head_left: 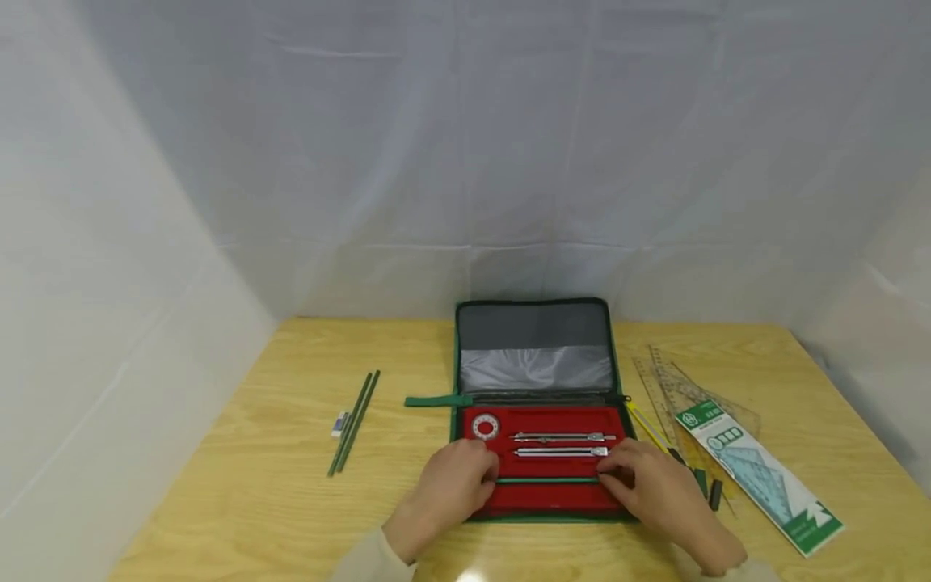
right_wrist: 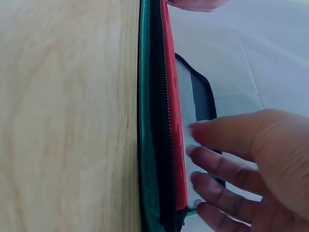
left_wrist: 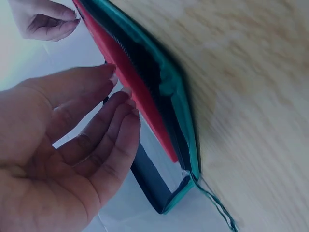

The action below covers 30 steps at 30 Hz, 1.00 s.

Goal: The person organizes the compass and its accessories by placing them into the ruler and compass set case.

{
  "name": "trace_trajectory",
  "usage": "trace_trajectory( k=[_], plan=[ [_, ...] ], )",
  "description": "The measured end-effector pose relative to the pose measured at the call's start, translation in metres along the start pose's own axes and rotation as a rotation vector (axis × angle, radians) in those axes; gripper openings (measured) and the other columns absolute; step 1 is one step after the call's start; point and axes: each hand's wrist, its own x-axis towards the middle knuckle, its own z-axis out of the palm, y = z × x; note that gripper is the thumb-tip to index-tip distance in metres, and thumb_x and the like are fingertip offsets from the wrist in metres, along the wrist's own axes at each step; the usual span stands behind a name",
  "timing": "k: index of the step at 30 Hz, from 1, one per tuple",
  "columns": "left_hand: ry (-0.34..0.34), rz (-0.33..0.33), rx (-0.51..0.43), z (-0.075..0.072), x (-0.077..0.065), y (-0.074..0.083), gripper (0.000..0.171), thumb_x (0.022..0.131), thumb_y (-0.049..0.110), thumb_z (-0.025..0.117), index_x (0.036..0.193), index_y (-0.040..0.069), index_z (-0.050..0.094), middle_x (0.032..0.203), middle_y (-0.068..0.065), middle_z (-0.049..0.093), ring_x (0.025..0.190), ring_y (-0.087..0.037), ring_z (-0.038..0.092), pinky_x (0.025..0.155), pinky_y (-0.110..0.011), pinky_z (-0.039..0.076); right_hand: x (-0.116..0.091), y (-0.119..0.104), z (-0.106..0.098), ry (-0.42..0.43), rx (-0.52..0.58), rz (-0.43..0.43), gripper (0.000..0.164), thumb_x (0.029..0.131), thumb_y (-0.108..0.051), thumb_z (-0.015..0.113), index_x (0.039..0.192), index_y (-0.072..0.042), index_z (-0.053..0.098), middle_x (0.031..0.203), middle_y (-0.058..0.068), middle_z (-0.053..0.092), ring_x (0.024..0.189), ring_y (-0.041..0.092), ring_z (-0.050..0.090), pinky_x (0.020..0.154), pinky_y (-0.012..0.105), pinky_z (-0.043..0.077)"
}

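A zip case with a green cover lies open, its grey-lined lid (head_left: 534,331) standing at the back and its red tray (head_left: 545,499) in front. In the tray sit a white ring-shaped disc (head_left: 485,427), a metal compass (head_left: 563,437) and a second silver drawing instrument (head_left: 560,453). A thin green pencil-like strip (head_left: 547,480) runs across the tray between my hands. My left hand (head_left: 454,481) has its loosely bent fingertips at the tray's left front edge. At the strip's right end is my right hand (head_left: 658,489); its fingers (right_wrist: 231,169) look spread, with nothing visible between them.
Two green pencils (head_left: 354,424) and a small eraser (head_left: 339,423) lie on the table to the left. A yellow cutter knife (head_left: 647,424), transparent rulers (head_left: 658,388), a green-and-white set square packet (head_left: 760,477) and a small black piece (head_left: 716,495) lie to the right.
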Motion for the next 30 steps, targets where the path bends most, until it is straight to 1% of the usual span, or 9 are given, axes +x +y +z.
trace_trajectory(
  k=[4, 6, 9, 11, 13, 17, 23, 26, 30],
  plan=[
    [0.038, -0.056, 0.014, -0.004, -0.002, -0.003, 0.008, 0.079, 0.022, 0.075, 0.079, 0.016, 0.069, 0.076, 0.005, 0.058, 0.067, -0.012, 0.056, 0.052, -0.027, 0.045, 0.004, -0.001, 0.001, 0.08, -0.01, 0.024, 0.012, 0.082, -0.021, 0.076, 0.093, -0.024, 0.073, 0.098, -0.009, 0.063, 0.088, 0.011, 0.06, 0.068, 0.033, 0.052],
    [0.066, -0.07, 0.035, -0.006, -0.002, -0.006, 0.015, 0.082, 0.027, 0.074, 0.09, 0.014, 0.071, 0.085, 0.002, 0.062, 0.073, -0.016, 0.059, 0.055, -0.03, 0.049, 0.007, -0.002, 0.002, 0.095, -0.009, 0.023, 0.018, 0.084, -0.022, 0.074, 0.102, -0.019, 0.072, 0.11, -0.001, 0.064, 0.099, 0.02, 0.061, 0.074, 0.04, 0.053],
    [0.086, -0.087, 0.06, -0.007, -0.004, -0.012, 0.027, 0.086, 0.031, 0.07, 0.105, 0.013, 0.07, 0.1, -0.003, 0.063, 0.085, -0.021, 0.06, 0.065, -0.036, 0.052, 0.01, -0.001, 0.004, 0.082, 0.004, 0.017, 0.034, 0.087, -0.025, 0.071, 0.118, -0.012, 0.067, 0.126, 0.009, 0.058, 0.112, 0.031, 0.056, 0.081, 0.048, 0.05],
    [0.09, -0.103, 0.071, -0.007, -0.005, -0.016, 0.032, 0.088, 0.033, 0.068, 0.113, 0.013, 0.067, 0.109, -0.006, 0.062, 0.093, -0.024, 0.06, 0.073, -0.04, 0.051, 0.012, -0.002, 0.005, 0.059, 0.021, 0.008, 0.042, 0.089, -0.027, 0.069, 0.127, -0.01, 0.061, 0.135, 0.013, 0.052, 0.119, 0.034, 0.051, 0.086, 0.051, 0.047],
    [0.09, -0.124, 0.079, -0.007, -0.007, -0.021, 0.036, 0.089, 0.034, 0.066, 0.117, 0.013, 0.065, 0.116, -0.01, 0.06, 0.099, -0.028, 0.059, 0.077, -0.044, 0.051, 0.014, -0.002, 0.007, 0.035, 0.027, 0.001, 0.047, 0.091, -0.029, 0.066, 0.132, -0.009, 0.057, 0.14, 0.015, 0.046, 0.124, 0.036, 0.046, 0.091, 0.053, 0.044],
    [0.088, -0.18, 0.08, -0.008, -0.011, -0.03, 0.04, 0.089, 0.034, 0.067, 0.121, 0.011, 0.063, 0.124, -0.015, 0.057, 0.106, -0.034, 0.057, 0.08, -0.048, 0.049, 0.018, -0.005, 0.01, -0.008, 0.015, -0.017, 0.051, 0.093, -0.033, 0.063, 0.136, -0.009, 0.053, 0.145, 0.015, 0.04, 0.128, 0.037, 0.041, 0.096, 0.055, 0.039],
    [0.084, -0.28, 0.086, -0.01, -0.023, -0.046, 0.044, 0.088, 0.032, 0.068, 0.123, 0.008, 0.06, 0.125, -0.016, 0.055, 0.108, -0.037, 0.054, 0.081, -0.051, 0.048, 0.027, -0.013, 0.013, -0.06, -0.004, -0.055, 0.053, 0.093, -0.037, 0.062, 0.138, -0.012, 0.052, 0.147, 0.014, 0.038, 0.131, 0.034, 0.039, 0.096, 0.054, 0.039],
    [0.081, -0.318, 0.099, -0.009, -0.029, -0.054, 0.047, 0.087, 0.032, 0.069, 0.125, 0.007, 0.058, 0.126, -0.017, 0.054, 0.111, -0.038, 0.052, 0.083, -0.053, 0.046, 0.032, -0.017, 0.015, -0.068, -0.013, -0.094, 0.054, 0.092, -0.037, 0.063, 0.138, -0.011, 0.051, 0.147, 0.014, 0.038, 0.132, 0.034, 0.038, 0.098, 0.053, 0.038],
    [0.079, -0.354, 0.139, -0.009, -0.038, -0.064, 0.051, 0.088, 0.033, 0.068, 0.129, 0.006, 0.055, 0.128, -0.02, 0.052, 0.115, -0.039, 0.049, 0.087, -0.054, 0.044, 0.038, -0.023, 0.017, -0.069, -0.012, -0.121, 0.055, 0.092, -0.036, 0.063, 0.139, -0.01, 0.05, 0.148, 0.015, 0.037, 0.133, 0.035, 0.035, 0.101, 0.054, 0.034]
  ],
)
